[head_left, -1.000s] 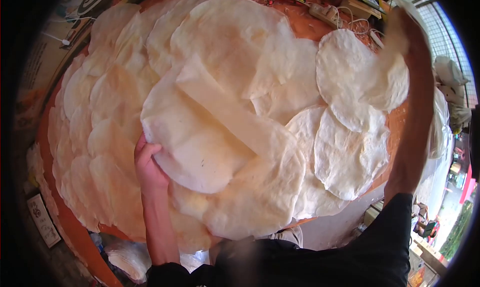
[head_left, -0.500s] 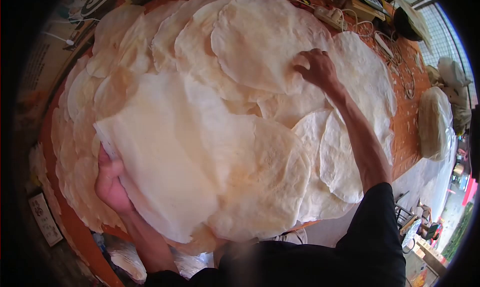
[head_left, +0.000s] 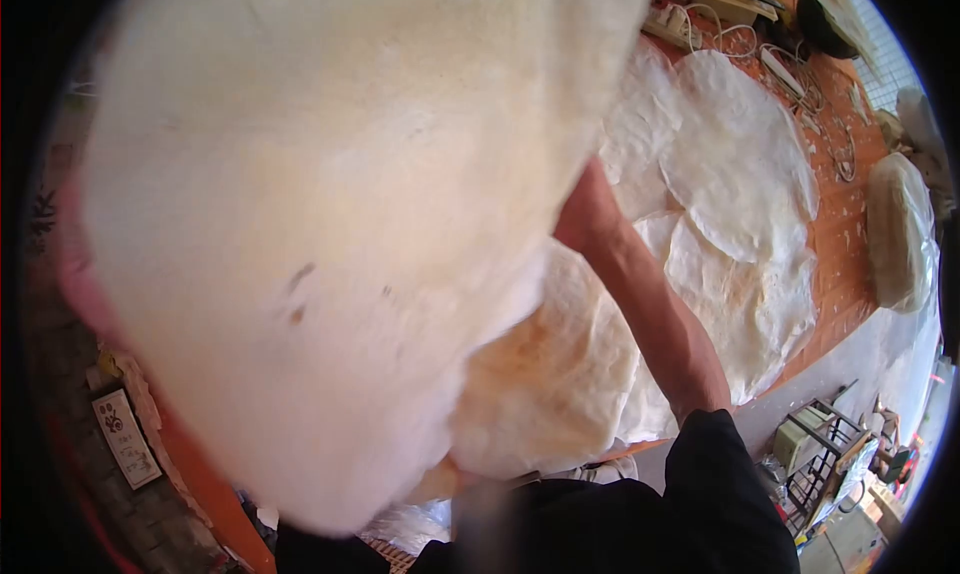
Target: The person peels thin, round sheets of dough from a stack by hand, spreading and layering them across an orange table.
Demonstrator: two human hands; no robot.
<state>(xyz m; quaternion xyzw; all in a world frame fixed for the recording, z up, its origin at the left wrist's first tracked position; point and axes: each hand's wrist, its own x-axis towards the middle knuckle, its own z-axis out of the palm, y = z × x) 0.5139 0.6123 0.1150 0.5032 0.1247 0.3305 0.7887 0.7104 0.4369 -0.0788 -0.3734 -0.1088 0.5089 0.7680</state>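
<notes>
A large pale, thin sheet (head_left: pixel 330 204) is raised close to the camera and fills the left and middle of the view, with a few small dark marks on it. My left hand (head_left: pixel 82 264) shows only as a blurred pink patch at the sheet's left edge, holding it. The right forearm reaches up behind the sheet, which hides my right hand. More round, wrinkled sheets (head_left: pixel 740 154) lie overlapping on the orange-brown table to the right and below.
Cables and a power strip (head_left: pixel 672 26) lie at the table's back right. A plastic-wrapped bundle (head_left: pixel 900 232) is at the right edge. A metal rack (head_left: pixel 815 454) stands at lower right, and a framed sign (head_left: pixel 126 437) is at lower left.
The sheet in my left hand has risen toward the camera and now covers much of the pile. My right hand has gone out of sight behind it.
</notes>
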